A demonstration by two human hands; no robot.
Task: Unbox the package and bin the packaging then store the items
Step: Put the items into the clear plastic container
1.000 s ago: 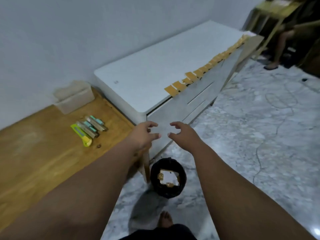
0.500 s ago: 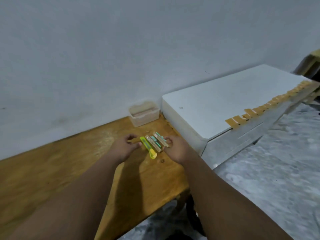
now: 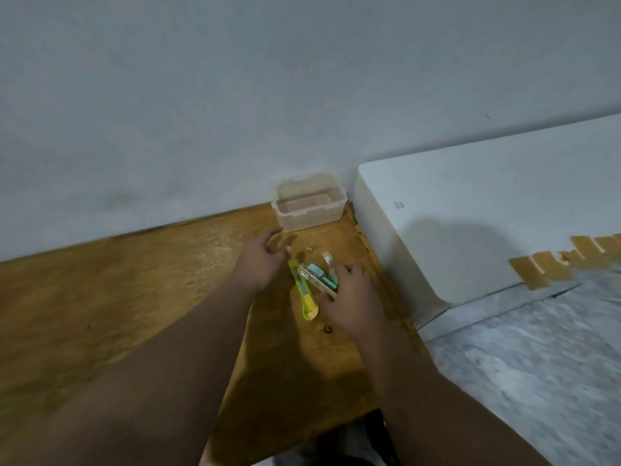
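Grabbing the little packs (image 3: pixel 319 275) on the counter (image 3: pixel 134 297) with the right hand (image 3: pixel 353 297) curled over them, with the left hand (image 3: pixel 258 260) wide by the clear box (image 3: pixel 309 210). Could drop some, grabbing too many, or bump the yellow cutter (image 3: pixel 305 297).

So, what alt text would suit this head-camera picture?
Two bare hands are over a wooden table: the right hand grips small teal-and-tan packs beside a yellow-green utility knife, the left hand hovers open. A clear plastic box stands behind, by the wall.
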